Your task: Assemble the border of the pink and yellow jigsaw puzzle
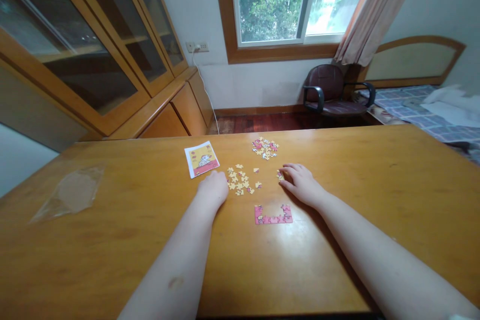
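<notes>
My left hand (213, 189) rests on the wooden table (112, 240) with its fingers curled under, right beside a scatter of several loose yellow puzzle pieces (240, 181). My right hand (300, 182) lies flat with fingers stretched out, its fingertips touching a single puzzle piece (279, 175). A joined strip of red puzzle pieces (273, 215) sits between my forearms. A second heap of mixed pieces (265, 147) lies farther back. A yellow and red reference picture card (201, 159) is left of the loose pieces.
A crumpled clear plastic bag (73, 191) lies at the table's left. Glass-door wooden cabinets (93, 55) line the left wall. Behind the table stand a dark armchair (330, 91), a window (300, 0) and a bed (431, 115) at right.
</notes>
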Demonstrator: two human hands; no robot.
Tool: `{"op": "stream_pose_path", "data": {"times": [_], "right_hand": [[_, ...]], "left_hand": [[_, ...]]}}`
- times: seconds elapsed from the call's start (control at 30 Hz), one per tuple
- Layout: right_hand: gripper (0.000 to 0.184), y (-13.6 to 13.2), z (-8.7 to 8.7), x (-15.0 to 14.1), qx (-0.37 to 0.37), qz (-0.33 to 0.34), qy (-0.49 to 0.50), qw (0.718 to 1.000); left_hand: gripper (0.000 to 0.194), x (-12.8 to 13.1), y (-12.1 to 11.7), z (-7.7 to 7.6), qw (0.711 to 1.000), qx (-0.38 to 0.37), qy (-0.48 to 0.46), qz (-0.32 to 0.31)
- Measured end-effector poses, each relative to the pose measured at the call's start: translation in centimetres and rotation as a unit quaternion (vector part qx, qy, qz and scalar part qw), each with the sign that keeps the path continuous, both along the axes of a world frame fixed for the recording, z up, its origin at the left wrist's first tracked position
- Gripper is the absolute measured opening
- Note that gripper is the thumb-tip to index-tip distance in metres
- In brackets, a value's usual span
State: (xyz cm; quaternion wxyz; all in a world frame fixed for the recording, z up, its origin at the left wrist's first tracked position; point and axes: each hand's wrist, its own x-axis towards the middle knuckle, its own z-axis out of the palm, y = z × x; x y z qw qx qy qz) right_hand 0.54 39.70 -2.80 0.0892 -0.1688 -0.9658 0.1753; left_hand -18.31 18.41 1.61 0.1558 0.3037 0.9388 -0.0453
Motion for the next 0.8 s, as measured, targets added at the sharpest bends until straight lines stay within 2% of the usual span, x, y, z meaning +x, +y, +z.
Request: {"op": "stream_pose_path", "data": {"times": [0.1,0.4,0.53,0.8], "right_hand": [[0.039,0.0,0.0,0.0,-0.001,-0.002,0.001,1.0],[0.039,-0.2,0.1,0.0,0.001,-0.003,0.003,1.0],[0.039,-0.2,0.1,0.0,0.004,-0.001,0.003,1.0],[0.04,-0.2,0.2,0.0,0.005,-0.002,-0.004,1.0]], "left_hand": [[0.03,0.0,-0.1,-0.1,1.0,-0.004,-0.011,-0.008],[0.027,0.8,-0.3,1.3,1.0,0.01,0.001,-0.016],[0.019,0.6,-0.3,1.4,0.999,-0.007,-0.006,-0.032],[0.023,1.4,-0.1,1.8,0.997,-0.049,-0.022,-0.049]]}}
